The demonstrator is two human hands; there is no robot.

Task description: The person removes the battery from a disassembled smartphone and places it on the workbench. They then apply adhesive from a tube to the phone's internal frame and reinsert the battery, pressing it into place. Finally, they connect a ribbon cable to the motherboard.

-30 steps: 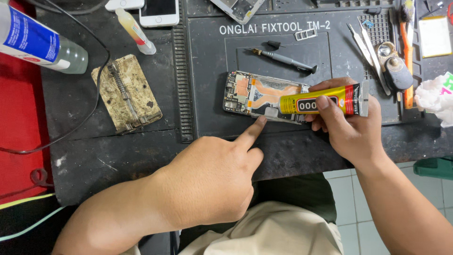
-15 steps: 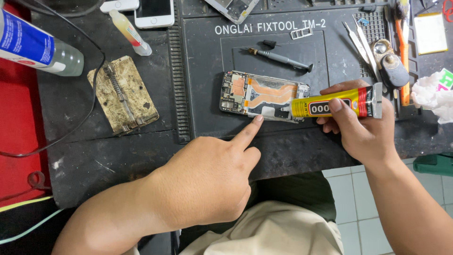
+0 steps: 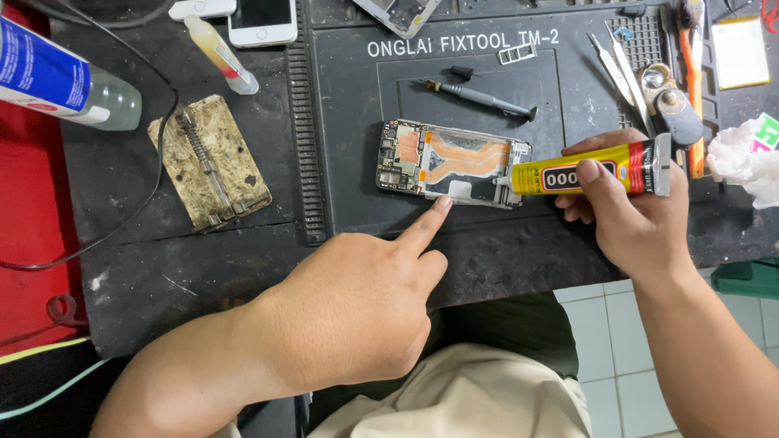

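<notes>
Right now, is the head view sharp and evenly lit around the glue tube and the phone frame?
Head view: sharp, evenly lit, no glare on the phone frame; glue tube crisp in the right hand; left hand throws only a soft shadow.

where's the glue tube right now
In the head view, the yellow glue tube is in the right hand, right of centre, its nozzle at the opened phone frame's right end.

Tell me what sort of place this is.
Most likely a phone repair bench: an opened phone lies on a dark work mat, with tweezers and a small screwdriver close by, and the right hand holds a glue tube.
</notes>
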